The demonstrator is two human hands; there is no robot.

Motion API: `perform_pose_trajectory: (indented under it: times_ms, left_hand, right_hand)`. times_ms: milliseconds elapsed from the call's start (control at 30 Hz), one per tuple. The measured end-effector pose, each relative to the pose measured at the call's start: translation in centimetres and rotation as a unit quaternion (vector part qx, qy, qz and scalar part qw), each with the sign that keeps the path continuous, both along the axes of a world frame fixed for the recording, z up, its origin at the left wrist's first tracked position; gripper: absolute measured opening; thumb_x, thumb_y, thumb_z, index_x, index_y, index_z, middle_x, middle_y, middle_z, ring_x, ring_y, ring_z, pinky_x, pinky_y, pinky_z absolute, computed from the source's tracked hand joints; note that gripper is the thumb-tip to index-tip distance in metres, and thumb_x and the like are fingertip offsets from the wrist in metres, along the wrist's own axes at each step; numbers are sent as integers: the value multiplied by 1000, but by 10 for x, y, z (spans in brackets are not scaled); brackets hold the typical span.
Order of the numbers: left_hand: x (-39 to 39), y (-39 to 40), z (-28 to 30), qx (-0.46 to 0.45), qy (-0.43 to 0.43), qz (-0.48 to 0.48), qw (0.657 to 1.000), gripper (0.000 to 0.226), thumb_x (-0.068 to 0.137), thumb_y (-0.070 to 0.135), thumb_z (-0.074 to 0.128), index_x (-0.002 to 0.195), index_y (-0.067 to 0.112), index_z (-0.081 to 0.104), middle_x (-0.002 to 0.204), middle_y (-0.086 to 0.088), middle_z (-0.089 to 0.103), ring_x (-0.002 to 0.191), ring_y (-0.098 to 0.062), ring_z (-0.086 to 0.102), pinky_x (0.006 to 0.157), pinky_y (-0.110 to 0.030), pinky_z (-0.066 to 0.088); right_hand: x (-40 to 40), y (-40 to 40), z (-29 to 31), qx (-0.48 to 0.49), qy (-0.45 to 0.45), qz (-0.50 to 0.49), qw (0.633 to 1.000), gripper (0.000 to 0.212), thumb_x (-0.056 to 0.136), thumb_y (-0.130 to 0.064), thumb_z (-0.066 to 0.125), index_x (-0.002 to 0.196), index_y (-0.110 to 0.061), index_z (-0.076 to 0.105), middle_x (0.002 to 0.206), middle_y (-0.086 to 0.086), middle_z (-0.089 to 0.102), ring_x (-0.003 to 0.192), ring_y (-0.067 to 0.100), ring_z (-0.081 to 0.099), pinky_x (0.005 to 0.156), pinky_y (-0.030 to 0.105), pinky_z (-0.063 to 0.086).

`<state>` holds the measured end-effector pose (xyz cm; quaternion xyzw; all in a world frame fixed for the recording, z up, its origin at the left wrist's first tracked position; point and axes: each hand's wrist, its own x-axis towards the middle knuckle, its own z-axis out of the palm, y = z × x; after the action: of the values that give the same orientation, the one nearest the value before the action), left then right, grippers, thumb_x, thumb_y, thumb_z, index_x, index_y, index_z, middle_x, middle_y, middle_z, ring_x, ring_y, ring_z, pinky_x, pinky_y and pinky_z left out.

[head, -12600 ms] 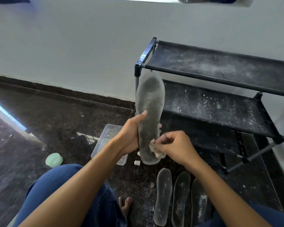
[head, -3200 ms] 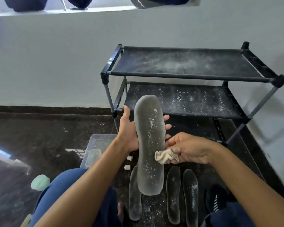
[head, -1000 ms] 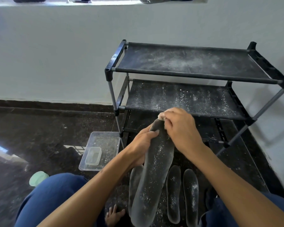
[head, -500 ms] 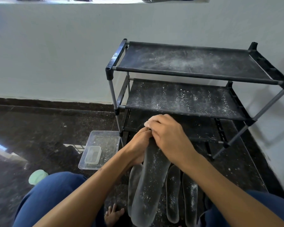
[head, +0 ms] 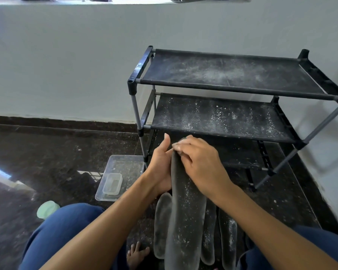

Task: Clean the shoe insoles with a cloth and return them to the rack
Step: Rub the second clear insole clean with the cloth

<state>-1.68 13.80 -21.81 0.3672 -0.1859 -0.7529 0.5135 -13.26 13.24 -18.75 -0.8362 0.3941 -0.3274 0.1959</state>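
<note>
A long grey insole [head: 183, 221], speckled with white dust, slants up from my lap toward the rack. My left hand [head: 160, 166] holds it from the left and behind, thumb pointing up. My right hand [head: 201, 164] lies over the insole's far end and presses a pale cloth [head: 180, 142] against it; only a sliver of cloth shows under the fingertips. Three more dusty insoles [head: 162, 221] lie side by side on the floor beneath. The black two-shelf rack [head: 222, 88] stands just beyond my hands, both shelves bare and dusty.
A clear plastic tray [head: 125, 162] holding a small clear box [head: 112, 184] sits on the dark floor left of the rack. A pale green lid [head: 47, 208] lies further left. My knees in blue trousers frame the bottom. A white wall stands behind the rack.
The right hand with the cloth has gone from the insole's lower part to its far end. The insole now tilts away from me. In the last half second the hands barely moved.
</note>
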Motion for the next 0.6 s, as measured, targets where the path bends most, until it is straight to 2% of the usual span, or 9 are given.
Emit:
perform_pose_trajectory:
  times_ms: [33,100,200,267,333,400,467,533,600]
  left_hand:
    - [1,-1,0,0,25,6,1000,73,93,66,21,127,12,57,124,-22,61,116,-32,58,98,-41,44]
    - [5,-3,2,-4,57,10,998,74,93,66,19,136,13,49,133,-25,54,126,-34,50,104,-42,39]
    - [10,-5,5,-16,57,26,998,66,97,58,24,140,13,44,131,-25,56,114,-37,58,105,-44,38]
    - [12,-6,7,-12,37,26,999,57,97,51,31,130,11,54,130,-20,58,101,-33,62,105,-44,38]
    - [14,-5,7,4,10,5,1000,56,96,46,36,120,4,63,130,-15,59,103,-28,61,106,-40,37]
    - [14,-4,6,19,-7,-17,1000,58,95,45,37,119,-1,64,121,-15,62,104,-27,60,100,-36,44]
    - [14,-6,4,21,-11,-6,1000,55,95,44,38,104,0,70,99,-17,69,89,-27,67,83,-35,53]
    - [12,-7,1,12,-12,1,1000,55,96,43,38,82,4,74,79,-15,69,72,-24,69,70,-31,55]
    - [9,-8,-1,19,-6,10,1000,55,96,45,38,78,7,74,73,-12,66,67,-22,67,66,-27,56]
  right_hand:
    - [2,2,0,12,-7,15,1000,22,90,2,51,106,0,67,105,4,61,103,14,53,96,28,44]
    - [6,4,0,2,-1,29,1000,22,88,-2,51,102,-4,69,104,6,64,103,18,57,93,36,46]
    - [5,7,-6,0,14,61,998,23,83,-1,54,95,-8,71,100,3,68,98,16,59,88,34,49]
    - [6,12,-6,0,39,90,995,22,81,2,56,91,-9,72,98,2,69,95,16,59,85,30,49]
    - [3,12,-3,22,48,103,993,22,81,1,57,91,-10,74,95,-1,70,92,13,60,83,24,47]
    - [-1,7,3,34,14,79,996,21,79,-1,59,88,-12,75,90,-3,72,87,9,63,82,28,51]
    - [-4,2,7,19,-48,18,999,19,79,-2,61,87,-13,75,88,-4,71,82,7,64,79,26,53]
    - [-1,-1,8,28,-91,-32,995,17,80,-1,63,87,-12,74,87,-4,69,77,4,63,74,15,51]
    - [7,1,5,48,-97,-53,993,14,81,-2,64,83,-12,73,83,-4,65,70,6,62,70,17,51]
